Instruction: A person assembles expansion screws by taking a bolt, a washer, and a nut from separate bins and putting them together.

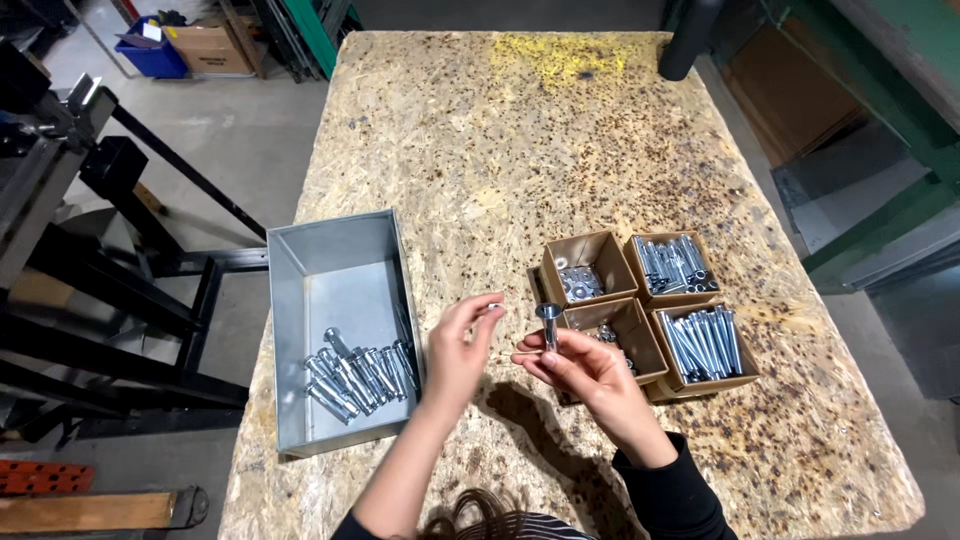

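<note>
— The bolt point(549, 325) stands upright in the right hand point(590, 375), head up, pinched low on its shank between thumb and fingertips, above the chipboard table point(520, 130) and just in front of the four small cardboard boxes point(640, 300).

— And the left hand point(455, 350)?

— Thumb and forefinger closed on a small silvery piece point(493, 309), a nut or washer, I can't tell which. It sits just to the left of the bolt head, not touching it.

— What could go wrong?

— That little piece is held only by the tips. I'd guess a slip would drop it onto the table, where it could roll off the edge near the grey metal bin point(340, 330). The bolt's grip is low too, so a sideways knock might tip it.

— How does the bolt look?

— Bright, zinc-coloured, with a wide round head and a slim shank, much like the bolts lying in the bin point(360, 375). Whether the shank is threaded is too small to see. Long bolts point(700, 342) fill the right-hand boxes.
</note>
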